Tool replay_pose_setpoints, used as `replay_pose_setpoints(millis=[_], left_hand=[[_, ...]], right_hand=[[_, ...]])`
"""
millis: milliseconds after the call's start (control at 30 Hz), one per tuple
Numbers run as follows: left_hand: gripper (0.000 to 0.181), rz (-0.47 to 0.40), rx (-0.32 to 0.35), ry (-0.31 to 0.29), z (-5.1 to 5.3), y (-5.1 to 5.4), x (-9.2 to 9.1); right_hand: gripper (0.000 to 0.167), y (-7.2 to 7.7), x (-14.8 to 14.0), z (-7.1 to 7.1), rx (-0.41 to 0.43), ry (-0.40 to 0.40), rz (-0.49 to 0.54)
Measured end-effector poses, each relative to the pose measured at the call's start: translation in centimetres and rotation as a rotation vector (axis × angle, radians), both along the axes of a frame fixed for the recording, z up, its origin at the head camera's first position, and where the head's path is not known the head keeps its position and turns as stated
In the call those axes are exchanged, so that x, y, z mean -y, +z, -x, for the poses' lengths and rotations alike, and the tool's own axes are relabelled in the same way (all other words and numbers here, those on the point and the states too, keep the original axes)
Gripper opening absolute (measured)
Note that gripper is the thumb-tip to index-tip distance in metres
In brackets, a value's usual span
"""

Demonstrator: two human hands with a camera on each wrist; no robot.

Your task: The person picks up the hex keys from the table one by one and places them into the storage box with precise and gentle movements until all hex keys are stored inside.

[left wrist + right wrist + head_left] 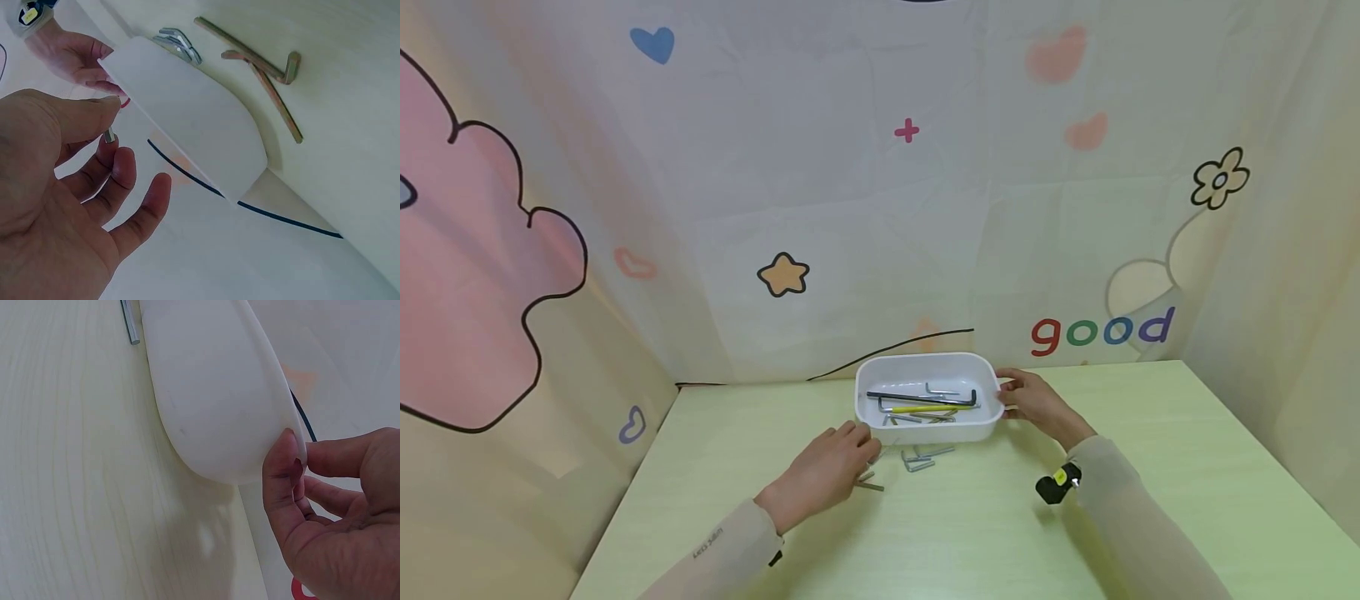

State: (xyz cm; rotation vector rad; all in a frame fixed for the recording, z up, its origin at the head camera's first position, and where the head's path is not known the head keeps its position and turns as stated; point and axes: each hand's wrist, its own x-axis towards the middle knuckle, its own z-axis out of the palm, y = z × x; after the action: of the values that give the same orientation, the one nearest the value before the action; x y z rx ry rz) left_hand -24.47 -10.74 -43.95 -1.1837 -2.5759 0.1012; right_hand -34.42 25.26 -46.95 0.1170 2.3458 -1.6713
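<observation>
A white plastic box (925, 432) stands at the back of the table, with several hex keys in it, among them a long black hex key (917, 398) and a yellow one (925, 408). My right hand (1037, 406) pinches the box's right end by the rim, thumb on one side and fingers on the other (337, 506). Beside the front left corner, my left hand (823, 467) pinches a small silver hex key (109, 134) between thumb and fingers; most of it is hidden by them. Bronze hex keys (247, 50) lie on the table near this hand.
Several silver hex keys (919, 460) lie on the table just in front of the box. A printed cloth backdrop (865, 208) rises behind the table's back edge. Each wrist wears a strapped device, the right one black and yellow (1058, 483).
</observation>
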Motion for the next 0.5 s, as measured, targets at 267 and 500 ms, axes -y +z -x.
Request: replay_pose_setpoints(millis=[267, 500], left_hand=[[0.016, -0.039, 0.004, -0.002, 0.9, 0.6, 0.0], [0.012, -0.068, -0.003, 0.01, 1.7, 1.2, 0.0]], right_hand=[[0.056, 0.2, 0.1, -0.2, 0.013, -0.003, 0.002], [0.057, 0.5, 0.2, -0.4, 0.02, -0.008, 0.004]])
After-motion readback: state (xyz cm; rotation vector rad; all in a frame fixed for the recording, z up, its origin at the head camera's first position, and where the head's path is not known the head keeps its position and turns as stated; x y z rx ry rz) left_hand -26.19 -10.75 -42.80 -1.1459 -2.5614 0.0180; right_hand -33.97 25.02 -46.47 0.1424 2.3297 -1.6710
